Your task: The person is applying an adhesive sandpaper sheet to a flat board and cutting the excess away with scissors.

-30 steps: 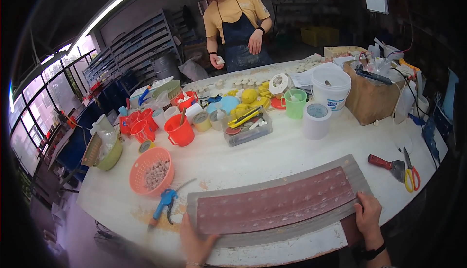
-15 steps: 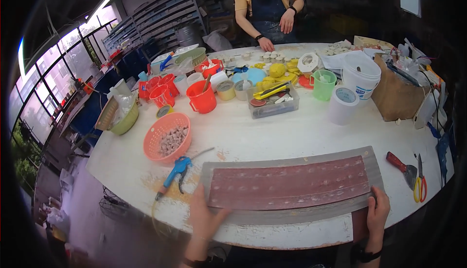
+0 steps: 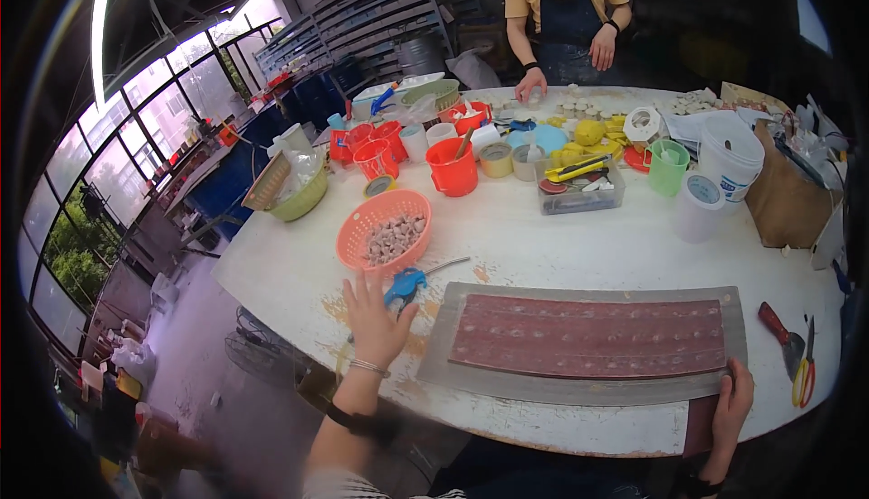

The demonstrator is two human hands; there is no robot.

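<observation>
A long dark-red strip (image 3: 588,337), dotted with rows of whitish spots, lies on a larger grey flat board (image 3: 437,354) at the table's near side. My right hand (image 3: 735,401) is at the board's near right corner, its fingers curled on the edge. Off the board's left end, my left hand (image 3: 376,325) reaches forward with fingers spread and nothing in it. Just beyond those fingers is a blue air blow gun (image 3: 405,288) with a thin metal nozzle, partly hidden by the hand. A coral perforated basket (image 3: 349,225) holding small greyish pieces stands behind it.
A scraper with a red handle (image 3: 772,321) and scissors (image 3: 803,381) lie right of the board. Farther back stand red buckets (image 3: 453,173), a grey tray of tools (image 3: 579,200), a green jug (image 3: 667,173) and a white bucket (image 3: 730,159). Across the table, a person in an apron (image 3: 566,33) handles small pieces.
My left hand has let go of the board's left end and moved forward to the blow gun, fingers spreading. My right hand stays at the right corner. The whole view has shifted.
</observation>
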